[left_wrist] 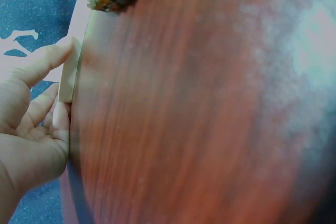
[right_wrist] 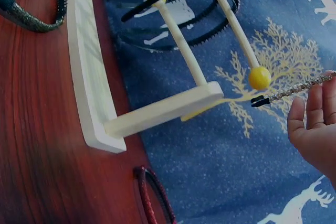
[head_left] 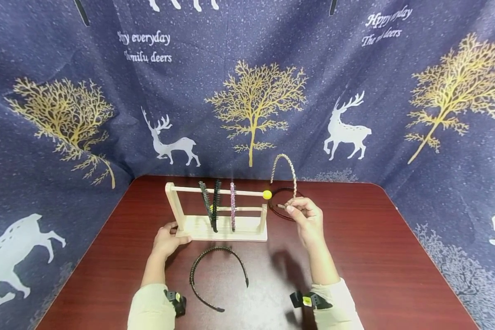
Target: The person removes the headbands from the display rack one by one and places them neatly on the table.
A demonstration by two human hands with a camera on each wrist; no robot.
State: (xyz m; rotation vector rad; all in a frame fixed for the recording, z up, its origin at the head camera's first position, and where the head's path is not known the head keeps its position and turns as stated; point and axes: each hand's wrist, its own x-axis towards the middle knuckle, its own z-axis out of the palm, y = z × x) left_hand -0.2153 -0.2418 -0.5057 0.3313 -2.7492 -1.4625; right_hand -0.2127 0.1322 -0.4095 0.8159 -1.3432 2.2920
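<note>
My left hand (head_left: 167,240) grips the left end of a wooden headband rack (head_left: 227,236), thumb on top of its base edge in the left wrist view. Two dark toothed headbands (head_left: 216,201) and a pink glittery headband (head_left: 233,206) hang on the rack's upper bar. Between thumb and fingers, my right hand (head_left: 309,220) pinches a beige-gold braided headband (head_left: 294,181) near one end, its arch upward. In the right wrist view, the black tip of this headband (right_wrist: 299,88) lies close to the yellow ball (right_wrist: 259,78) on the bar's end.
A black headband (head_left: 194,266) lies on the red-brown table (head_left: 354,256) in front of the rack. A dark red headband (right_wrist: 144,195) lies right of the rack, partly behind my right hand in the head view. A blue deer-print cloth (head_left: 222,36) hangs behind the table.
</note>
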